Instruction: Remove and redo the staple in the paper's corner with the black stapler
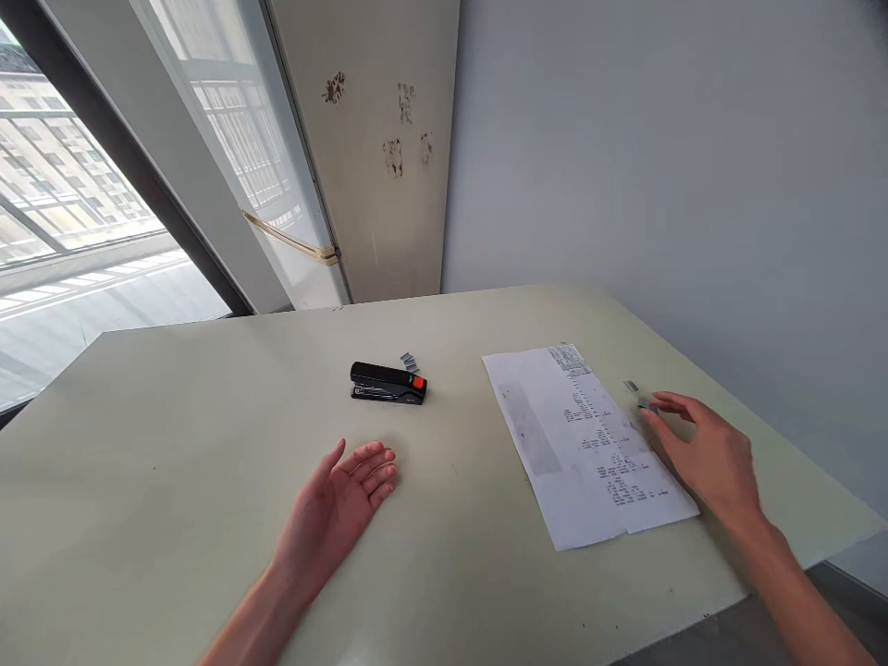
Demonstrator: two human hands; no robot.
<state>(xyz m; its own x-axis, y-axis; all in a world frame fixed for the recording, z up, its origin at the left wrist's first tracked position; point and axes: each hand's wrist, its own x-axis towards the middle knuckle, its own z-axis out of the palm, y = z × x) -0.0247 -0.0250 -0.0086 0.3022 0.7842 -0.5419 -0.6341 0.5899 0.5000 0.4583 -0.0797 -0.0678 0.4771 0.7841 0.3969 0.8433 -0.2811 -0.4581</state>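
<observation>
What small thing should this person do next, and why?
Probably a firm pinch by the right hand on the small grey piece: it is right at the fingers, but whether they grip it is hard to tell. The left hand is open and holds nothing.

Staple strip [647, 404], one: small, grey, short piece; partly hidden, pinched in the right hand [714, 455], left of its palm.
</observation>
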